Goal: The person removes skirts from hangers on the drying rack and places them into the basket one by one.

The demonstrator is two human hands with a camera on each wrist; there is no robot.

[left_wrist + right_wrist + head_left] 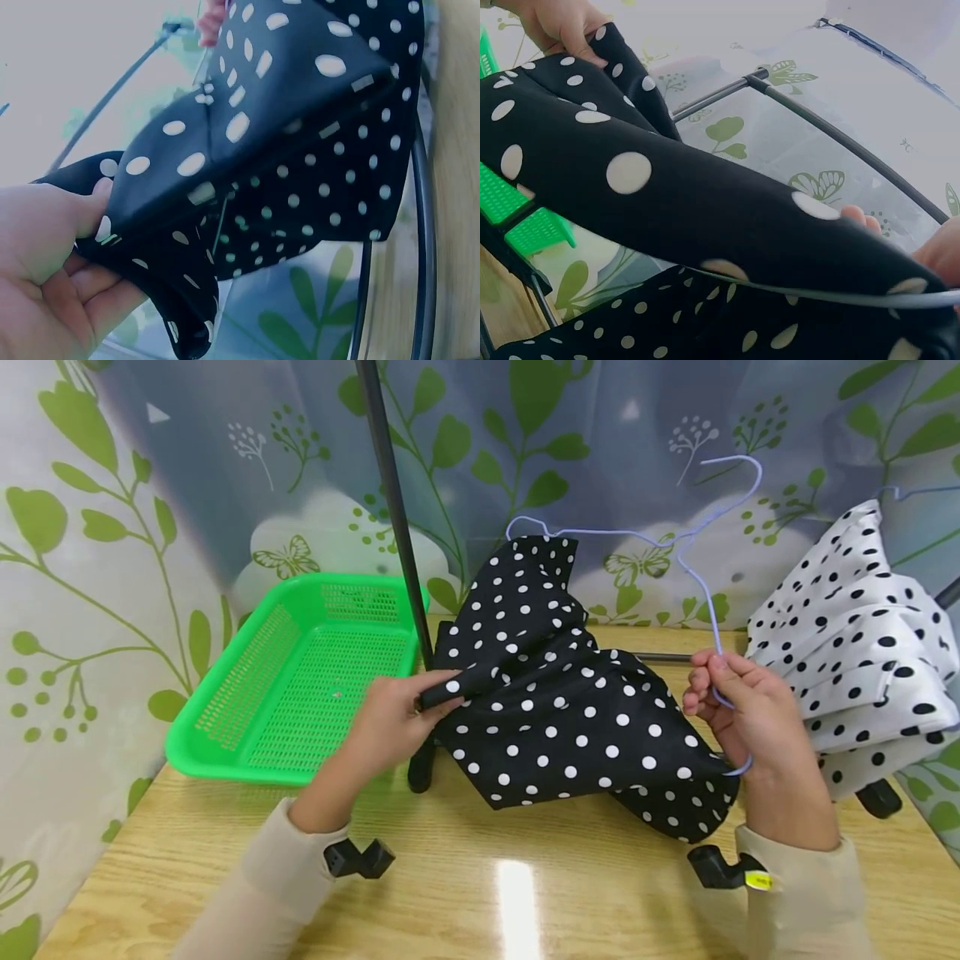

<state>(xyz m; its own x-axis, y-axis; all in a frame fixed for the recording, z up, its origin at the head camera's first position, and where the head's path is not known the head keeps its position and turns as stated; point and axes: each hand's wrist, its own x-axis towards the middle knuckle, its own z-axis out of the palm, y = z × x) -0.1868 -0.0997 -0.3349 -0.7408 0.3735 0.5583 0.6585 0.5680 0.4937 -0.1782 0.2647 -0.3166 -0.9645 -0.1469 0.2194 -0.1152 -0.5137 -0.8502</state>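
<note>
A black garment with white dots [570,718] hangs slanting on a light purple wire hanger [705,585], whose hook points up and is free. My left hand [386,727] pinches a folded edge of the cloth between thumb and fingers, as the left wrist view also shows at the cloth's edge [161,255]. On the other side my right hand [757,718] grips the hanger's wire with thumb and fingertips. Below that hand, the wire's lower end runs into the cloth. In the right wrist view the wire [870,300] crosses the black cloth; most right fingers are hidden there.
A green plastic basket [180,747] with perforated sides stands at the left on the wooden table [450,885]. A black rack pole [390,485] rises between basket and garment. At the right hangs a white garment with black dots [862,635]. A leaf-patterned curtain [300,410] is behind.
</note>
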